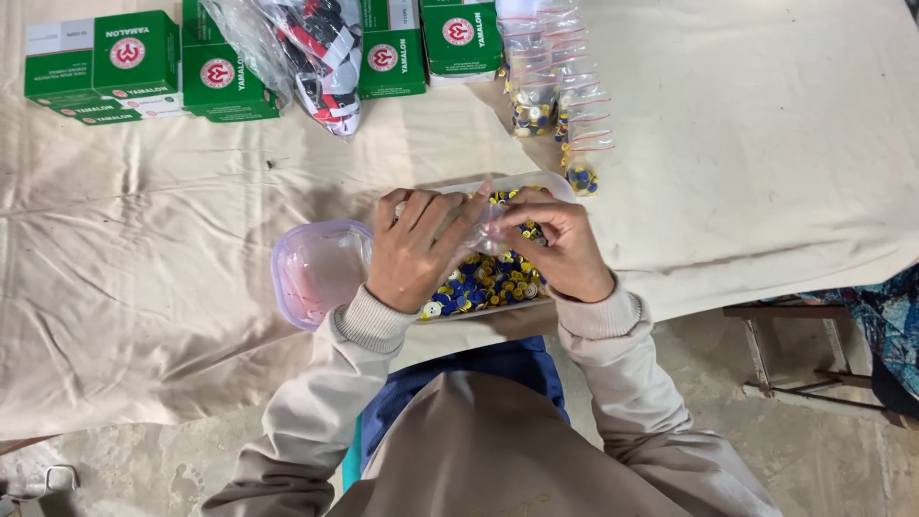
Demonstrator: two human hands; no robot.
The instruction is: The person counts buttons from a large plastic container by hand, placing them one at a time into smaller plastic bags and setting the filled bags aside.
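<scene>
At the near edge of the cloth-covered counter (747,172), the left hand (414,251) and right hand (560,247) meet over a white tray (553,182) of blue and yellow buttons (483,282). Both sets of fingers are pinched on a small clear bag (490,230) held between them. Just left lies a pink lid (316,270). Farther off lie filled clear bags (550,91) and green boxes (105,67).

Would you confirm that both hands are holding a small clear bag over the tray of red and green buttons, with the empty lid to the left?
Not quite: the buttons in the tray are blue and yellow, as the head view shows. Otherwise right: the left hand and right hand hold a small clear bag over it, with the empty lid to the left.
</scene>
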